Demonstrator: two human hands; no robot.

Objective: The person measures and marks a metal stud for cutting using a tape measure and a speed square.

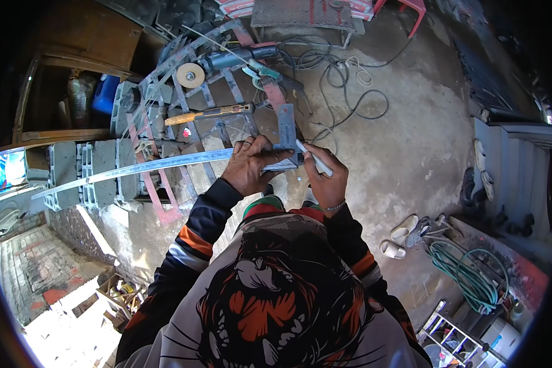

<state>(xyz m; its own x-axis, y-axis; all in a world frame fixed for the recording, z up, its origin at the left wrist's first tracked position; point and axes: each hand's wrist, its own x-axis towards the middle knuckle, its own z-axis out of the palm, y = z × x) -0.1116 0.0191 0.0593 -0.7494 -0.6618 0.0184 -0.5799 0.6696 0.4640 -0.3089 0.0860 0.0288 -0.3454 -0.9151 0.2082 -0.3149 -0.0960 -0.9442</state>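
A long silvery metal bar [159, 163] runs from the left side to the space between my hands. My left hand [248, 165] is closed over its near end and presses against a carpenter's square [287, 130], whose blade points away from me. In my right hand [328, 179] is a slim white marker [320, 164], its tip at the bar's end beside the square. The marker's exact kind is hard to make out.
Ahead lie a metal frame [232, 86], a power tool [227, 60] with a round disc [190, 75], and a yellow-handled tool [205, 115]. Hollow blocks [98, 173] support the left side. Cables [334, 70] cross the floor; a green hose [469, 276] lies right.
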